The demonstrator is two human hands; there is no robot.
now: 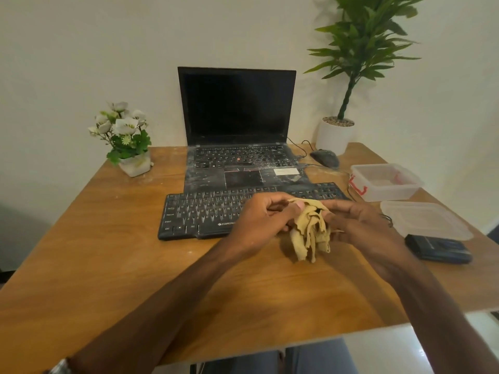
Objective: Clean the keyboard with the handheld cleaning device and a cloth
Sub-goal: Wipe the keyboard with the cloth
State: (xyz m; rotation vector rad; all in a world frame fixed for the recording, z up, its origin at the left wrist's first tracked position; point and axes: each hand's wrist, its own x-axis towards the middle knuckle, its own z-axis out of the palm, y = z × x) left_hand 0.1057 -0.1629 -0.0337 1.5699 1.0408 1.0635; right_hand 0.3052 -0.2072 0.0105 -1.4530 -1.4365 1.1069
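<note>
**Cloth in both hands, keyboard not yet being wiped**

- Brown wooden table (108, 265): carries everything, and its near half is bare work space for the hands.
- Open black laptop with dark screen (237, 103): at the back, its deck smeared with whitish dust.
- Tall green plant in a white pot (361, 49): far right corner, out of reach of the work.
- Flat black external keyboard (205, 211): the task's target. It lies just in front of the laptop, square to the person, so both hands reach every row. The hands hide its right middle.
- Clear plastic lid (424, 220) and clear plastic box with a red latch (386, 182): on the right, lid off and lying nearer than the box. Probably the storage for the kit.
- White flowers in a small white pot (124, 136): far left.
- Dark rectangular block (437, 248): just in front of the lid, in nobody's grip. It may be the handheld cleaner, but I cannot tell.
- Black wired mouse (325, 157): right of the laptop.
- Left hand (259, 220): thumb and curled fingers pinch the top of the cloth.
- Right hand (359, 225): fingers curled against the cloth's other side, gripping it.
- Crumpled tan cloth (310, 233): hangs bunched between the 2 hands, over the keyboard's front edge. It is not on the keys.

My read is that the 2-hand hold is for gathering or folding the cloth into a pad before wiping.
</note>
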